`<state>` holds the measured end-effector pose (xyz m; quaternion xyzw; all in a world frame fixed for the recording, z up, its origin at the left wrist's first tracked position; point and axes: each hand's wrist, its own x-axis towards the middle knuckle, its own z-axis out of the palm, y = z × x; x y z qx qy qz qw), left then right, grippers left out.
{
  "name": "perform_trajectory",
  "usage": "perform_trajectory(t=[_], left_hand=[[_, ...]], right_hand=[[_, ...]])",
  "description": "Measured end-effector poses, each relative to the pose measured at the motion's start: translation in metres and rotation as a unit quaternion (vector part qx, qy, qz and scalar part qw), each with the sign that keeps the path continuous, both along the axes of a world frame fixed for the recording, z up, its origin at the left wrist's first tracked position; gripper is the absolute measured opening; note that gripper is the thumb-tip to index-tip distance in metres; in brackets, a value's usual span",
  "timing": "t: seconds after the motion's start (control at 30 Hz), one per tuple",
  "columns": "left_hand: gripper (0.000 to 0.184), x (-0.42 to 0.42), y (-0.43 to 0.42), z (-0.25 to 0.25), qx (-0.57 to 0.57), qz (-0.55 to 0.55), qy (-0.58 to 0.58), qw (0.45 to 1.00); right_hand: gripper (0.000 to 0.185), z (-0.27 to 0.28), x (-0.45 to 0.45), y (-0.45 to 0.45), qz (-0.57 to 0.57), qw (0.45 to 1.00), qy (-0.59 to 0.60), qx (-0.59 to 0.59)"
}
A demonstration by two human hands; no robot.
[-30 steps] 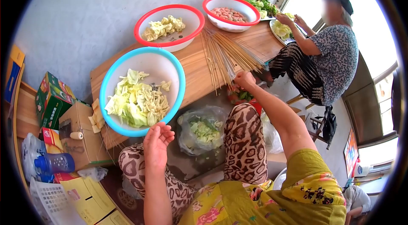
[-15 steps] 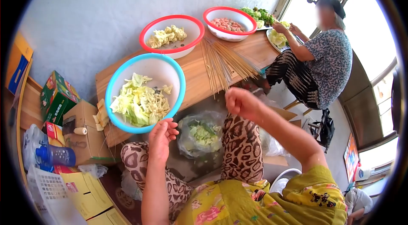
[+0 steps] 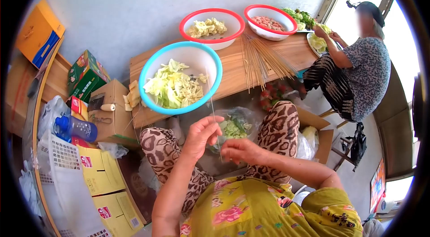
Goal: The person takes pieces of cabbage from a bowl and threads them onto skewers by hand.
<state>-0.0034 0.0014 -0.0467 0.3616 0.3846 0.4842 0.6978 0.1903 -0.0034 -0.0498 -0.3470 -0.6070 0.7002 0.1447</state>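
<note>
A thin skewer (image 3: 212, 102) stands nearly upright before me, its top end overlapping the blue-rimmed basin (image 3: 144, 98). My left hand (image 3: 200, 137) has thumb and fingers closed around its middle. Lower down, my right hand (image 3: 244, 151) is curled with its fingertips at the skewer's bottom end. Torn cabbage leaves (image 3: 168, 87) lie in the basin, just beyond my left hand. A fan of loose skewers (image 3: 264, 60) rests on the wooden table (image 3: 233, 75). Below my hands, a clear plastic bag (image 3: 251, 120) holds cabbage pieces.
Behind stand two red-rimmed basins, one with pale cabbage (image 3: 208, 27), another with pinkish sausage-like pieces (image 3: 268, 23). A seated person (image 3: 367, 71) handles leaves over a plate (image 3: 313, 44) at right. Cardboard boxes (image 3: 107, 170), a blue bottle (image 3: 76, 127) and a white crate (image 3: 67, 156) crowd the left.
My right hand has come down and left from near the skewer pile to beside my left hand. My left hand has moved right and closed on the skewer. The view has shifted left.
</note>
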Motion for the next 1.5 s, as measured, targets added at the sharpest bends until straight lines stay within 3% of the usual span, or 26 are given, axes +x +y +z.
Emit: perform_trajectory(t=[0.07,0.17,0.23,0.4,0.47,0.57,0.7,0.77,0.83,0.9,0.93,1.0,1.2,1.23,1.3,1.33,1.4,1.43,1.5], left_hand=[[0.022,-0.003,-0.001,-0.004,0.005,-0.013,0.030,0.999],[0.019,0.002,-0.002,-0.005,0.008,-0.045,0.101,0.994],[0.018,0.011,-0.001,-0.007,-0.005,-0.113,0.177,0.978],[0.019,0.015,0.018,-0.011,0.008,-0.146,0.185,0.972],[0.019,0.006,0.041,-0.004,0.056,-0.099,0.269,0.956],[0.018,-0.021,0.098,-0.012,0.053,0.006,0.310,0.949],[0.016,-0.048,0.183,-0.055,0.101,0.071,0.400,0.908],[0.018,-0.053,0.217,-0.082,0.173,0.076,0.526,0.829],[0.021,-0.048,0.233,-0.087,0.138,0.050,0.552,0.821],[0.022,-0.043,0.246,-0.102,0.216,0.041,0.695,0.684],[0.022,-0.041,0.250,-0.107,0.215,0.038,0.694,0.686],[0.022,-0.034,0.255,-0.112,0.200,0.021,0.744,0.637],[0.023,-0.027,0.255,-0.116,0.180,-0.010,0.777,0.603],[0.023,-0.029,0.254,-0.117,0.180,-0.012,0.777,0.603],[0.022,-0.037,0.251,-0.115,0.176,0.024,0.724,0.666],[0.022,-0.045,0.251,-0.115,0.175,0.027,0.726,0.664],[0.017,-0.056,0.249,-0.107,0.045,0.062,0.473,0.878],[0.017,-0.060,0.242,-0.098,0.047,0.066,0.475,0.876],[0.013,-0.067,0.218,-0.071,0.039,0.099,0.275,0.956]], right_hand=[[0.026,0.007,0.004,0.020,-0.052,0.998,-0.002,0.041],[0.024,0.007,0.009,0.050,-0.144,0.986,0.082,0.002],[0.023,0.006,0.010,0.064,-0.135,0.986,0.096,-0.020],[0.018,-0.014,0.017,0.083,-0.139,0.978,0.145,-0.053],[0.018,-0.014,0.024,0.093,-0.252,0.941,0.198,-0.105],[0.018,-0.011,0.035,0.103,-0.290,0.923,0.228,-0.112],[0.018,-0.009,0.033,0.100,-0.245,0.940,0.189,-0.141],[0.018,-0.007,0.033,0.097,-0.239,0.944,0.185,-0.135],[0.017,-0.006,0.034,0.097,-0.239,0.939,0.205,-0.139],[0.018,-0.005,0.037,0.098,-0.244,0.937,0.202,-0.145],[0.018,-0.005,0.038,0.099,-0.241,0.937,0.204,-0.148],[0.018,-0.004,0.039,0.099,-0.239,0.937,0.204,-0.152],[0.019,-0.004,0.037,0.100,-0.207,0.945,0.198,-0.156],[0.019,-0.003,0.037,0.100,-0.207,0.946,0.194,-0.155],[0.020,-0.001,0.036,0.100,-0.203,0.948,0.192,-0.152],[0.020,-0.001,0.037,0.099,-0.199,0.952,0.184,-0.143],[0.020,-0.004,0.036,0.096,-0.191,0.956,0.178,-0.132],[0.020,-0.007,0.035,0.094,-0.194,0.960,0.170,-0.109],[0.021,-0.003,0.032,0.090,-0.190,0.965,0.163,-0.083]])
